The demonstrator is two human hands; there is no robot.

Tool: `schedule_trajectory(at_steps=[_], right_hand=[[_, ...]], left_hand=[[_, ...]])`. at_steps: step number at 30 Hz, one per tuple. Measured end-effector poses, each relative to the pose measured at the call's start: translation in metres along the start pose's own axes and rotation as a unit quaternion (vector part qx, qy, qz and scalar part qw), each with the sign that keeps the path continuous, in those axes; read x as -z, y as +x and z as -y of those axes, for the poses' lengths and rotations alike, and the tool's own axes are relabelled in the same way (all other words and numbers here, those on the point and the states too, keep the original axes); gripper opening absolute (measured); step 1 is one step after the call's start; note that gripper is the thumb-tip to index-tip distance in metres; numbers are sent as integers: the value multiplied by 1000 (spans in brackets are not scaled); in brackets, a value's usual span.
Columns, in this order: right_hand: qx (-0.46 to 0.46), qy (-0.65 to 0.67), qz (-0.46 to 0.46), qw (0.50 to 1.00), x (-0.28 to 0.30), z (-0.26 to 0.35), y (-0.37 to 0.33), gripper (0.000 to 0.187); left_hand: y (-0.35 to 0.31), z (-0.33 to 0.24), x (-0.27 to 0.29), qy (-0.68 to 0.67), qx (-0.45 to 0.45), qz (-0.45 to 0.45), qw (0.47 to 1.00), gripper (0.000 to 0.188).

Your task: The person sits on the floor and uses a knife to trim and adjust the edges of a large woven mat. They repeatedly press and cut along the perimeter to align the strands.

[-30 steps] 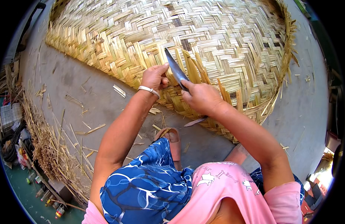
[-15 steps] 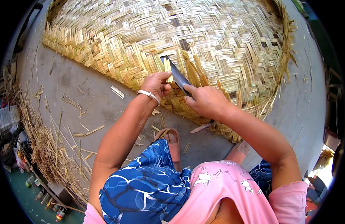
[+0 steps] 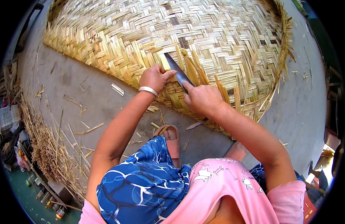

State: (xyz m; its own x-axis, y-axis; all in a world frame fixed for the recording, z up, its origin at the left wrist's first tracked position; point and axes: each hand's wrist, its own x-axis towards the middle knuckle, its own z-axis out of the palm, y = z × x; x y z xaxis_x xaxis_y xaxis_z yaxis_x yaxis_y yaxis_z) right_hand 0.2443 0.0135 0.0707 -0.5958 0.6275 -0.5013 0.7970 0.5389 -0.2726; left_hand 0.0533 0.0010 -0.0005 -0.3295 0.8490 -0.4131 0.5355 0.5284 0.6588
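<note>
A large woven reed mat (image 3: 224, 48) lies in front of me, its yellowish border folded over along the near edge. My right hand (image 3: 204, 99) is closed around a dark, pointed metal blade (image 3: 174, 66). The blade's tip slants up and left against the weave, and a tapered end sticks out below the hand. Just left of the blade, my left hand (image 3: 155, 79) pinches a pale reed strip (image 3: 165, 62), thumb reaching toward the blade's side. Its other fingers are partly hidden. Several loose strips (image 3: 193, 69) stand up from the mat to the right of the blade.
Dry stalks (image 3: 49, 145) are heaped on the left, beside bottles (image 3: 60, 213) and other clutter. Reed scraps (image 3: 117, 89) litter the grey floor (image 3: 94, 74). My sandalled foot (image 3: 172, 143) is close to the mat's near edge.
My left hand has shifted slightly left and turned, its thumb now lying toward the blade. The blade's tip has moved slightly right, and my right hand stays closed on it.
</note>
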Motion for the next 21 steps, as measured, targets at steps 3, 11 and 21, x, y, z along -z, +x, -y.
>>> schedule_trajectory(at_steps=[3, 11, 21], right_hand=[[18, -23, 52, 998, 14, 3, -25, 39], [62, 39, 231, 970, 102, -35, -119, 47], [155, 354, 260, 885, 89, -28, -130, 52]], left_hand=[[-1, 5, -7, 116, -72, -74, 988, 50], [16, 7, -3, 118, -28, -46, 992, 36], [1, -15, -12, -490, 95, 290, 816, 24]])
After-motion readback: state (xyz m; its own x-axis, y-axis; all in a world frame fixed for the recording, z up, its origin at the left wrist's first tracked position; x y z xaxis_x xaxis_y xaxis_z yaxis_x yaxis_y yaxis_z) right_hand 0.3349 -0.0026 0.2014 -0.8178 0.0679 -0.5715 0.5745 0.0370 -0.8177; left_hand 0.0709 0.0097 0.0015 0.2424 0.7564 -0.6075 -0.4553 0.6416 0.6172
